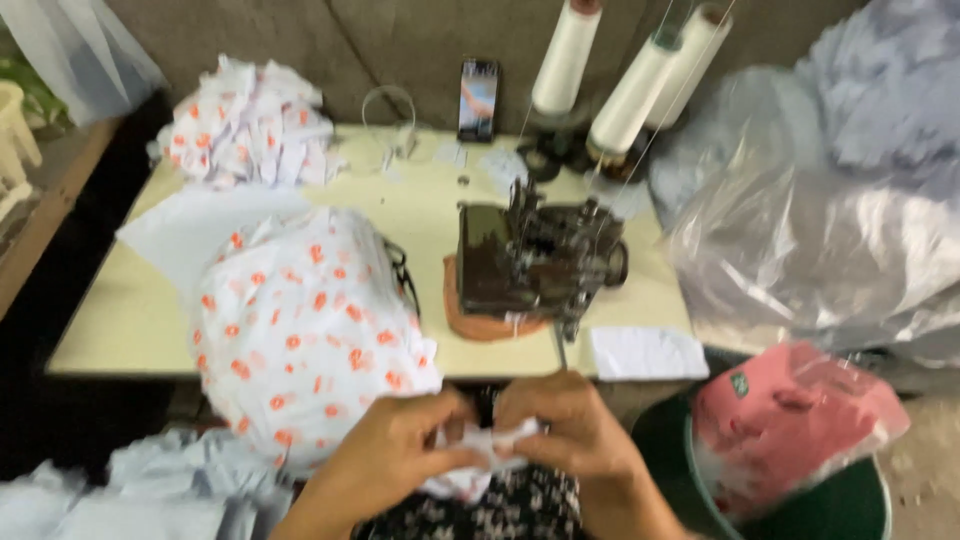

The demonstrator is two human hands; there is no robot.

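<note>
Scene: a person sits at a pale sewing table [420, 215], hands low in the lap at the near edge, below a dark overlock machine [535, 262].
Cloth piece: a small white fabric scrap [482, 448] sits bunched between both hands, over a dark patterned lap; blur hides its long axis.
Left hand [395, 450]: reaches in from the lower left, fingers curled onto the scrap's left end, pinching it.
Right hand [570, 425]: comes in from the lower right, knuckles up, closed over the scrap's right end.
Key relation: both hands meet on the scrap, equally near, straight below the machine.
Left of the hands: a white bundle with orange print [300, 330] hangs over the table edge, touching the left wrist.
Right: a green bucket [850, 500] holds a pink bag [790, 415].
Rear: three white thread cones [630, 90].
</note>
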